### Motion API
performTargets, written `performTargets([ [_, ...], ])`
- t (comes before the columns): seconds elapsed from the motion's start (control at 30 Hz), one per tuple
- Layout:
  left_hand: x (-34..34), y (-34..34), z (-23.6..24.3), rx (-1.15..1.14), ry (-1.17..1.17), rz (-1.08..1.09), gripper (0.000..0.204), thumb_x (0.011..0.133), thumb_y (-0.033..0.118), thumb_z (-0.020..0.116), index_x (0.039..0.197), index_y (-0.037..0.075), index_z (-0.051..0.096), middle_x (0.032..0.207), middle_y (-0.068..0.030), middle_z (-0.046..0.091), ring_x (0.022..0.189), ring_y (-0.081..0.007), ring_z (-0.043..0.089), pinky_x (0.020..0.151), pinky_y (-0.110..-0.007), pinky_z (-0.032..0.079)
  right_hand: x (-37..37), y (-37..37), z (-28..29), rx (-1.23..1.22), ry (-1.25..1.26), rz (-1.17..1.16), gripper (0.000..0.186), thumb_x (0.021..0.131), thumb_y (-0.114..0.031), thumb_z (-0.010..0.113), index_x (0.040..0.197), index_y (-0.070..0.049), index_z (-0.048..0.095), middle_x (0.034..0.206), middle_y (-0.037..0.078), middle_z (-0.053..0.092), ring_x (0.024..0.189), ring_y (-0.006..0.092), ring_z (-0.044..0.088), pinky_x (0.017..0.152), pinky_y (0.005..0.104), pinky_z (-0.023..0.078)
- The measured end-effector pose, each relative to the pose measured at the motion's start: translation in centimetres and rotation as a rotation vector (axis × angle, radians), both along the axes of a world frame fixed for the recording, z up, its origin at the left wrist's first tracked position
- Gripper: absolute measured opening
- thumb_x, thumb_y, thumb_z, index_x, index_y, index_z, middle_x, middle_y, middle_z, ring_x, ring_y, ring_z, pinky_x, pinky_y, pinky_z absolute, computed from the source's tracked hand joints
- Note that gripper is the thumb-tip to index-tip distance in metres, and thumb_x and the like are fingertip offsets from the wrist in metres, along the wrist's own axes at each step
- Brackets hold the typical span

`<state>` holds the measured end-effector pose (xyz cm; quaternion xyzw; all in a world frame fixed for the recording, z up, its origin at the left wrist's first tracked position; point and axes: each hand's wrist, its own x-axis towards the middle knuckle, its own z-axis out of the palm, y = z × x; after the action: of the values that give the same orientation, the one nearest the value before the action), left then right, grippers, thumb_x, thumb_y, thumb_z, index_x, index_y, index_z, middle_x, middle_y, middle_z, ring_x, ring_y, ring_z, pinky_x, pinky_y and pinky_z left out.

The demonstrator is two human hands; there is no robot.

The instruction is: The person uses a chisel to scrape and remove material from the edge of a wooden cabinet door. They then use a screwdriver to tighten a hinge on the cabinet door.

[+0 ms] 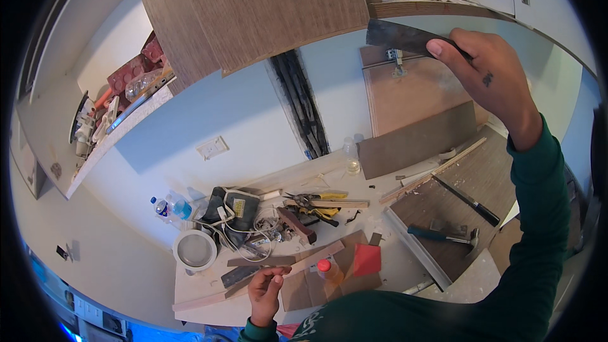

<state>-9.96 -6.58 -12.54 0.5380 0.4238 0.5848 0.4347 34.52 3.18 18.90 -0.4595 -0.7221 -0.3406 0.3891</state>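
Raised at the upper right, my right hand (491, 73) is closed on a dark flat strip (405, 37), thumb on its face. The strip points left, just below the wooden cabinet edge. Low at the middle, my left hand (265, 291) is held with thumb and fingers pinched together, over the worktop near some wood strips (261, 261). Whatever lies between those fingers is too small to make out. Close by stands a glue bottle with a red cap (325, 266), beside a red square piece (367, 259).
A brown wood-grain panel (266, 12) hangs overhead. On the cluttered worktop lie a hammer (443, 234), a long black-handled tool (468, 201), pliers (310, 201), a dark bag (237, 209) and a round white fixture (195, 250). An open shelf (117, 145) holds more items at left.
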Motion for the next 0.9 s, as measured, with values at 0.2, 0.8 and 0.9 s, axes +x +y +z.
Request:
performTargets([
  [0.2, 0.6, 0.8, 0.4, -0.002, 0.072, -0.045, 0.019, 0.101, 0.007, 0.063, 0.116, -0.003, 0.065, 0.116, -0.0169, 0.073, 0.113, -0.0233, 0.067, 0.102, -0.036, 0.048, 0.0, 0.3, -0.4, 0.069, -0.033, 0.024, 0.048, 0.1, -0.039, 0.065, 0.069, -0.003, 0.059, 0.055, 0.013, 0.043, 0.049, 0.0306, 0.041, 0.05, 0.0414, 0.033],
  [0.8, -0.3, 1.0, 0.6, -0.013, 0.081, -0.022, 0.02, 0.1, 0.008, 0.065, 0.116, -0.004, 0.064, 0.113, -0.0153, 0.073, 0.113, -0.0246, 0.068, 0.102, -0.037, 0.049, -0.5, 0.4, 0.5, 0.025, -0.006, 0.025, 0.049, 0.099, -0.039, 0.066, 0.067, -0.003, 0.059, 0.056, 0.014, 0.045, 0.051, 0.0316, 0.045, 0.051, 0.0425, 0.034],
  [0.9, -0.2, 0.7, 0.9, -0.009, 0.087, -0.013, 0.019, 0.101, 0.008, 0.065, 0.116, -0.004, 0.064, 0.113, -0.0148, 0.073, 0.112, -0.025, 0.068, 0.102, -0.038, 0.049, -0.7, 0.8, 0.3, 0.045, -0.053, 0.059, 0.049, 0.1, -0.041, 0.065, 0.068, -0.003, 0.06, 0.056, 0.015, 0.045, 0.051, 0.0322, 0.045, 0.052, 0.042, 0.034],
])
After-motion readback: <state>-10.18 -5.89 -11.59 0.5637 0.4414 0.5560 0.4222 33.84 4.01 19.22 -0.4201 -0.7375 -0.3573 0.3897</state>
